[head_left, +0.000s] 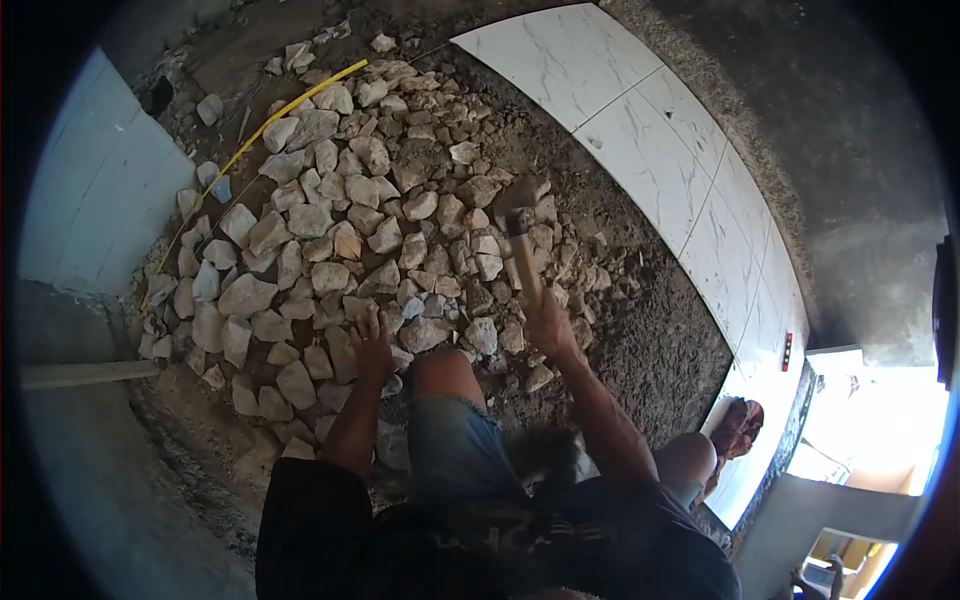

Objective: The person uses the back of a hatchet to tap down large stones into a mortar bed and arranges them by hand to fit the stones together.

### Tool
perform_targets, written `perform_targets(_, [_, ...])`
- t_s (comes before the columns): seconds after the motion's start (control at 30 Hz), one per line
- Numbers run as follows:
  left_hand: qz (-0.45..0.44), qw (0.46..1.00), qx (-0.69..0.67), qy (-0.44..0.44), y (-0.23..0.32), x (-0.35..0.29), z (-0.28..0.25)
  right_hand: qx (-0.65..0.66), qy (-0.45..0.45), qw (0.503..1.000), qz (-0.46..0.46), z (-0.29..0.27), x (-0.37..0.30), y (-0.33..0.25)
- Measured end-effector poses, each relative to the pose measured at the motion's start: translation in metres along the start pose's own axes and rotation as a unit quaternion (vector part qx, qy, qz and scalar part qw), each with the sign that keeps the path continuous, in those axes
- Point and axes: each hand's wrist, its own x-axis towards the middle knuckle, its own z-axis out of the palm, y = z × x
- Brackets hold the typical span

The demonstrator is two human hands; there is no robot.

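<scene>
Dozens of pale broken stones point(330, 240) lay packed together across the dirt floor point(650, 350), filling the pit from nine o'clock to the centre. A row of white marbled tiles point(650, 150) curved along the two o'clock side, and a yellow cord point(250, 140) ran over the rubble toward eleven o'clock. The right hand point(548, 322) was wrapped tight around a wooden-handled hammer point(520, 235), whose dark head sat over the stones just right of centre. The left hand point(372, 342) lay spread, palm down, on a stone point(340, 345) at six o'clock of the heap. No containers showed.
</scene>
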Motion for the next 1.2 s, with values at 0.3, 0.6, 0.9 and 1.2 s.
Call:
perform_targets(0.3, [0.04, 0.999, -0.012, -0.02, 0.061, 0.044, -0.005, -0.168, -0.041, 0.985, 0.019, -0.01, 0.018, 0.123])
perform_targets(0.6, [0.006, 0.996, 0.086, 0.018, -0.031, 0.002, 0.025, -0.009, -0.037, 0.999, -0.026, 0.004, -0.069, 0.034])
perform_targets(0.9, [-0.113, 0.993, -0.023, 0.02, -0.001, -0.019, 0.042, -0.163, -0.167, 0.963, -0.137, 0.002, -0.016, 0.105])
perform_targets(1.2, [-0.055, 0.997, -0.03, -0.049, 0.031, -0.003, -0.002, 0.03, 0.075, 0.99, -0.12, 0.006, 0.022, 0.039])
